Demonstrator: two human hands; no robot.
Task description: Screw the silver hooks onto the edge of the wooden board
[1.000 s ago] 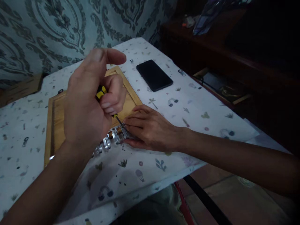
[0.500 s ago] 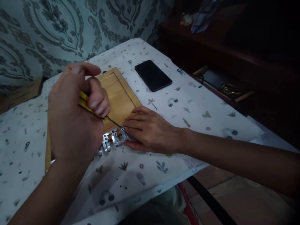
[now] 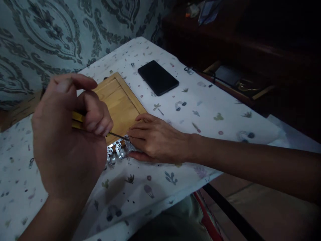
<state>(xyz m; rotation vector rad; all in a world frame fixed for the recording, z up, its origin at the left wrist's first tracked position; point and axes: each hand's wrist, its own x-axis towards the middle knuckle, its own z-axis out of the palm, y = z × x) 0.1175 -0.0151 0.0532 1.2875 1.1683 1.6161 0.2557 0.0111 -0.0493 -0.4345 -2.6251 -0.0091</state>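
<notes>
My left hand (image 3: 71,140) is closed around the yellow handle of a screwdriver (image 3: 78,119). The thin shaft slants down to the right, and its tip meets a metal hook rail (image 3: 117,144) near a screw. This silver rail lies along the near edge of a framed wooden board (image 3: 120,103), with several curved hooks over the tablecloth. Over the rail's right end, my right hand (image 3: 156,139) presses with its fingers bent around that end and the board's corner. The rail's left part is hidden behind my left hand.
A black phone (image 3: 158,77) lies beyond the board on the patterned tablecloth (image 3: 200,120). Brown cardboard (image 3: 21,108) sits at the left by the patterned wall covering (image 3: 45,36). To the right, an open drawer (image 3: 240,82) holds a cable and other items.
My left hand has shifted left and turned a little, with the screwdriver still in it. My right hand keeps its place on the rail. The whole view has moved slightly.
</notes>
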